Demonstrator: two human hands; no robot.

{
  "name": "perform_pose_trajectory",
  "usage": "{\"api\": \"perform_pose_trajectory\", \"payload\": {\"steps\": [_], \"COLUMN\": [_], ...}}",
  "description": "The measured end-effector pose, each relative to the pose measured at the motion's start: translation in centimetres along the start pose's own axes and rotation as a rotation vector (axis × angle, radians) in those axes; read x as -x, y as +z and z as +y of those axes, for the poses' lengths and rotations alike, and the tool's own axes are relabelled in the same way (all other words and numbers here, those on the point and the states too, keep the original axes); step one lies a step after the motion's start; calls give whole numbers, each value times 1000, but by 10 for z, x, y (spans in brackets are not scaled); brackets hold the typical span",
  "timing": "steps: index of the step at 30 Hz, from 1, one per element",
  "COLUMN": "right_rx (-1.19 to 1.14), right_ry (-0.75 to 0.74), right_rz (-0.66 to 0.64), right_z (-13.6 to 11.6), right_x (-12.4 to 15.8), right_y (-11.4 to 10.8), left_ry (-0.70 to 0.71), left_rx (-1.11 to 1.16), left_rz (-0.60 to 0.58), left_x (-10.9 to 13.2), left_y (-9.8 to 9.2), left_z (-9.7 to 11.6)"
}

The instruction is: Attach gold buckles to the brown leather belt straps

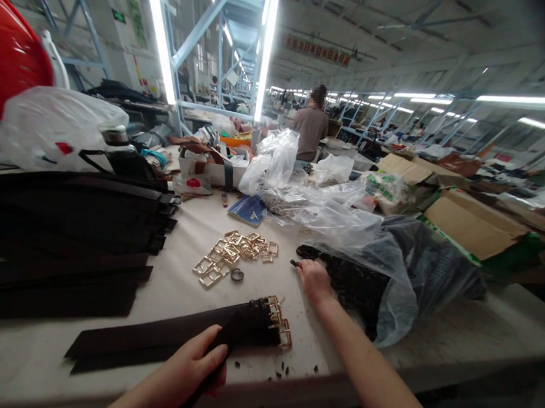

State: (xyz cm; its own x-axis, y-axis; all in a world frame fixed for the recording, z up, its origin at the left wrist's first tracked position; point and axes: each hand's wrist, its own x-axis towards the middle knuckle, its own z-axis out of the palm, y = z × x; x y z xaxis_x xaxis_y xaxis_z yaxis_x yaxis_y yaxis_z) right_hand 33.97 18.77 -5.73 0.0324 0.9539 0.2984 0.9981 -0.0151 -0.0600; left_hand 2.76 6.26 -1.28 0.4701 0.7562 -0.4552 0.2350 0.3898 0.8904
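Observation:
My left hand (203,356) is closed around a dark belt strap (231,329), thumb on top, one end slanting down toward the bottom edge. Under and behind it lie belts with gold buckles (280,326), their straps pointing left. My right hand (314,278) pinches a small black belt loop (295,263) beside an open clear plastic bag (400,294). Many black loops (358,285) fill the mouth of that bag. Loose gold buckles (233,250) are heaped on the table between and beyond my hands, with a single dark loop (237,274) beside them.
A thick stack of dark straps (70,222) covers the table's left side. Behind are a blue booklet (249,210), crumpled plastic bags (279,160) and a white box (201,168). Cardboard boxes (477,222) stand at right. A person (312,131) is farther back. Black scraps (283,371) dot the front edge.

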Motion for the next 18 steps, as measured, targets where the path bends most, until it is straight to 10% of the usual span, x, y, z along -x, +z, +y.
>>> {"api": "perform_pose_trajectory", "payload": {"steps": [18], "right_rx": [110], "right_ry": [-218], "right_rz": [-28], "right_z": [-23], "right_x": [50], "right_y": [-6], "left_ry": [36], "left_rx": [-177], "left_rz": [-25], "left_x": [22], "left_y": [21], "left_z": [7]}}
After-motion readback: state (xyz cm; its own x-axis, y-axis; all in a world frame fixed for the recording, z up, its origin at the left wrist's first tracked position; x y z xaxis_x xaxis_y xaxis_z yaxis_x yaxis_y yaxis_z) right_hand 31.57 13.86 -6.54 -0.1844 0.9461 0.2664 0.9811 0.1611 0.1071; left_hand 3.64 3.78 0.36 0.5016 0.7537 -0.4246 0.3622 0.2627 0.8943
